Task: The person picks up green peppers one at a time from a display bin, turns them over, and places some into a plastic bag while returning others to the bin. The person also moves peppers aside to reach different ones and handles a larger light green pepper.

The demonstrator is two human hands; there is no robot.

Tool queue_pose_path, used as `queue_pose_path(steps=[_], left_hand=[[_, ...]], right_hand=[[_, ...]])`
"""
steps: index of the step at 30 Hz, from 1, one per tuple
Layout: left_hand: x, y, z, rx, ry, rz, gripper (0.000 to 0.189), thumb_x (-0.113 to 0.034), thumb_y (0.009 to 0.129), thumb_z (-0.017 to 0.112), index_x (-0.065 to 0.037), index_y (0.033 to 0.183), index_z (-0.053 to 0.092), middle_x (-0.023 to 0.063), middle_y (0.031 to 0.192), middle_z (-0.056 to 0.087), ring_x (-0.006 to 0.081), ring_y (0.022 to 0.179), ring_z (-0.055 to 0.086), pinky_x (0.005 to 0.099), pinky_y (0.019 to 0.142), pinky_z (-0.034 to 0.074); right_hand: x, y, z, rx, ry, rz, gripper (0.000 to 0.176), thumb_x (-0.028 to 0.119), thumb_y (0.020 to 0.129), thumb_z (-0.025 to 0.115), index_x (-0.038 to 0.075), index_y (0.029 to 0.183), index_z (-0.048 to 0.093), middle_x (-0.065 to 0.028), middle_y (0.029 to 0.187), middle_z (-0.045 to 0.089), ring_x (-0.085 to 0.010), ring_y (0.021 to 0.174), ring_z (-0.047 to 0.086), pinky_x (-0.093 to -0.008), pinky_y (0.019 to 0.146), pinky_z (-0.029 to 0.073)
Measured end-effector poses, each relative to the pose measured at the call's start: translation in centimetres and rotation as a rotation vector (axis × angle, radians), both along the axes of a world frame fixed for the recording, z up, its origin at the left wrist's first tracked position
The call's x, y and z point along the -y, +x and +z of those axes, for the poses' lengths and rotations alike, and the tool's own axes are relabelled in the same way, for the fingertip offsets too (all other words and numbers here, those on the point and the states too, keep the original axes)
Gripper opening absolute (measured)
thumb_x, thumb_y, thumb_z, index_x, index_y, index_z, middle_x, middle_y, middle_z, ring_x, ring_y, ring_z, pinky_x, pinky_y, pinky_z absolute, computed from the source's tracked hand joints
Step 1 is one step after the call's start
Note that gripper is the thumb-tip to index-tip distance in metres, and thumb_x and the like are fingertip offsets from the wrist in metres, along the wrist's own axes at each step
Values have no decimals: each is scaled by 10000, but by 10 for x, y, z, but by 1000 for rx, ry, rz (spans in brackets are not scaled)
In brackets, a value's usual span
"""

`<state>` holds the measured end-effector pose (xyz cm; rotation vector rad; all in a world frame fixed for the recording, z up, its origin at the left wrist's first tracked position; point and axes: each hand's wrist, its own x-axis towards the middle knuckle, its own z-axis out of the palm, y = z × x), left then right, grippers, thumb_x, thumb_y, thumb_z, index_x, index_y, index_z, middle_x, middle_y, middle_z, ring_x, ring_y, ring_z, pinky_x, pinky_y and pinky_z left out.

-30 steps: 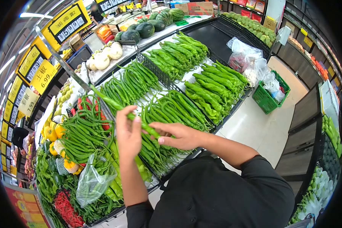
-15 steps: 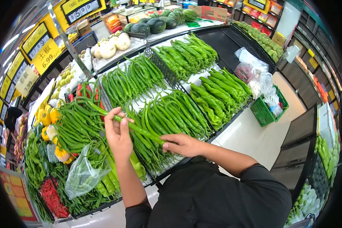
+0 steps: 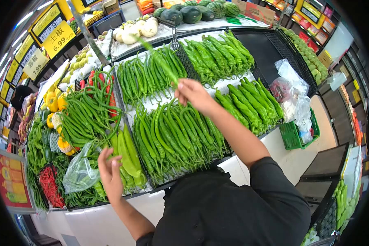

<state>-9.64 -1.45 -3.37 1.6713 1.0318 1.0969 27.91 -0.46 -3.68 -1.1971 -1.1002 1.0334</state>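
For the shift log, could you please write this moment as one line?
right hand: holds long green pepper aloft | left hand: open, empty, beside plastic bag

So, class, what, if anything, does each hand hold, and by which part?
Right hand holds a pepper by its lower end. Left hand is open, holding nothing.

Pretty bright, flat store lighting from overhead, so shadows stay soft and only sit in the gaps between the heaped green peppers (image 3: 172,131). Heavy fisheye here: shelf lines bow hard toward the edges and the corners go fully black. The long thin green pepper (image 3: 158,55) in the right hand (image 3: 192,93) is smeared by motion blur. There's some glare on the clear crumpled plastic bag (image 3: 81,172) and the glossy white counter front (image 3: 90,217). The yellow price signs (image 3: 57,35) near the rim look squashed and curved.
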Motion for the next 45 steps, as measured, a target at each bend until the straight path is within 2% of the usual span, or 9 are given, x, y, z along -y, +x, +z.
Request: queue_pose_path(steps=[6,9,14,17,18,22,34,41,45], left_hand=[[47,-65,-7,-125,-63,355,349,-132,1016,475,-30,1349,488,107,1218,585,180,979,607,302,815,496],[70,-73,-7,-122,-84,485,332,-157,1023,473,-41,1332,507,89,1179,597,168,963,606,298,804,498],[97,-62,-6,-116,-146,583,319,-141,1016,479,-37,1315,514,78,1135,618,163,936,615,293,792,499],[100,-54,-9,-120,-168,581,316,-131,1014,478,-31,1312,514,81,1127,623,165,922,621,301,791,501],[100,-50,-9,-125,-177,578,315,-127,1014,477,-29,1311,513,83,1125,624,166,918,622,303,790,502],[97,-38,-5,-134,-181,528,316,-109,1008,475,-18,1309,511,91,1121,625,170,921,621,314,801,502],[82,-29,9,-119,-195,382,263,-100,990,527,16,1223,567,101,1066,647,173,938,621,303,843,491],[-10,-51,73,-268,110,209,216,-93,972,545,24,1139,615,65,969,663,131,839,622,274,791,502],[-107,-67,95,-336,186,164,223,-136,971,552,17,1122,613,69,944,670,132,813,633,285,760,507]], right_hand=[[-112,68,-41,148,-85,-256,268,215,1017,464,-26,1078,566,-78,894,660,-140,655,570,-327,644,483],[-156,76,-76,292,-156,-291,278,219,1022,449,-21,1080,579,-55,856,636,-123,654,543,-311,654,469],[-194,72,-133,657,-180,-321,335,281,951,500,-1,1100,603,-218,1035,686,-399,965,650,-498,858,485],[-189,55,-129,832,-338,-378,423,317,931,516,-3,1203,568,-212,1077,672,-380,956,649,-477,859,486],[-187,53,-120,819,-390,-347,441,353,889,537,-1,1151,561,-235,1094,661,-404,1036,630,-501,904,482],[-193,48,-99,981,-449,-263,491,388,846,573,-1,1145,539,-241,1092,662,-403,1029,637,-510,871,502],[-200,35,-94,1219,-523,-44,457,366,846,629,51,1178,618,-192,1161,664,-354,1068,644,-467,889,526],[-157,38,-60,1123,-294,-140,450,429,852,625,36,1070,616,-219,1025,681,-391,977,651,-484,831,511],[-97,39,-19,892,-183,-71,364,335,888,652,36,1093,623,-125,881,674,-227,788,642,-366,701,503]])
